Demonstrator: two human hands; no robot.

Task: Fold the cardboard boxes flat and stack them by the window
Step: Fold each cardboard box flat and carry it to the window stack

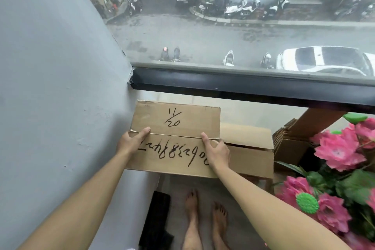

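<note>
My left hand (130, 141) and right hand (216, 153) grip the flattened box (174, 138) at its fold, keeping it flat over the stack (251, 148) beside the window (243, 85).

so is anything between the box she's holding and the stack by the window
Nothing visible. Both hands, left and right, hold the written-on box directly over the flattened box below the window frame.

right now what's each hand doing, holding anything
Left hand: holds the left end of the handwritten cardboard box, fingers lying across its top.
Right hand: rests on the same box's right end, thumb along the flap seam, fingers curled over the edge.
</note>
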